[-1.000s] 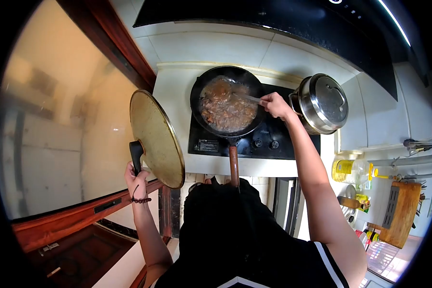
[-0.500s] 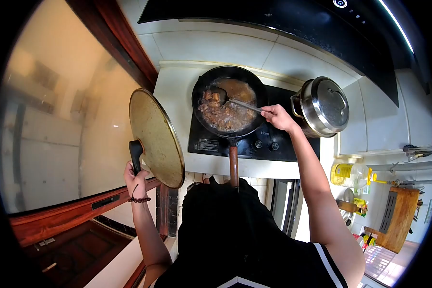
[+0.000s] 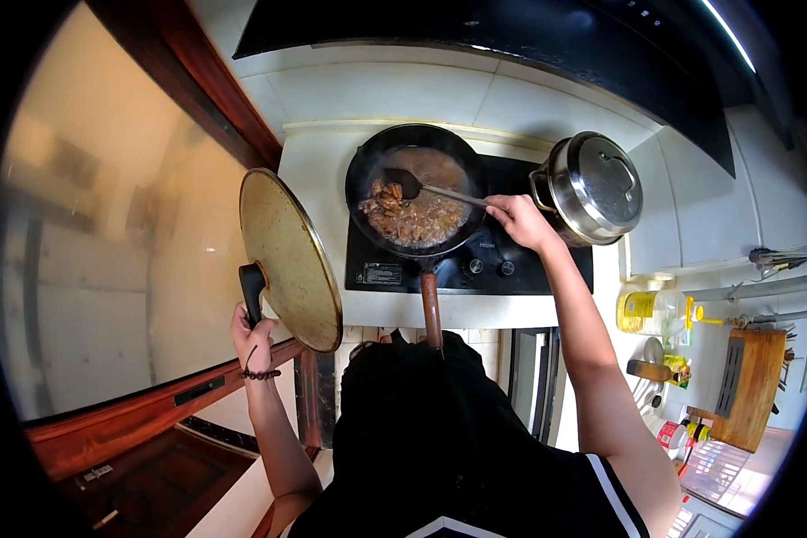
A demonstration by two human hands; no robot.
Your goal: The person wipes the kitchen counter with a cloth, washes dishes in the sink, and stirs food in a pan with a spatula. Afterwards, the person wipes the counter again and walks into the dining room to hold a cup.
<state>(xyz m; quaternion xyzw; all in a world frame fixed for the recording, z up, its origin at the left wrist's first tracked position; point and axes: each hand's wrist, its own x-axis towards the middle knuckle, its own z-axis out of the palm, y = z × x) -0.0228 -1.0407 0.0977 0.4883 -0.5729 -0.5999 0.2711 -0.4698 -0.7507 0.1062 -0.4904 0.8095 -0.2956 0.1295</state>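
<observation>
My right hand (image 3: pixel 514 220) grips the long handle of a spatula (image 3: pixel 453 194). Its dark blade (image 3: pixel 403 184) lies among chunks of browned meat (image 3: pixel 384 204) on the left side of a black wok (image 3: pixel 359 173). Brown, bubbling liquid (image 3: pixel 439 213) fills the rest of the wok, and its wooden handle (image 3: pixel 430 309) points toward my body. Off to the left, my left hand (image 3: pixel 255 335) is wrapped round the black knob of a large round lid (image 3: pixel 291 255). That lid is tilted nearly upright, apart from the wok.
The wok sits on a black cooktop (image 3: pixel 547 273), with a lidded steel pot (image 3: pixel 592 188) at its right. A range hood (image 3: pixel 475 31) hangs above. An oil bottle (image 3: pixel 650 312) and a wooden knife block (image 3: pixel 746 390) stand farther right. A glass panel (image 3: pixel 108 242) borders the left.
The spatula blade has shifted within the wok, and the chunks that lay on it now sit below and left of it. My left hand still holds the lid. The view has moved slightly.
</observation>
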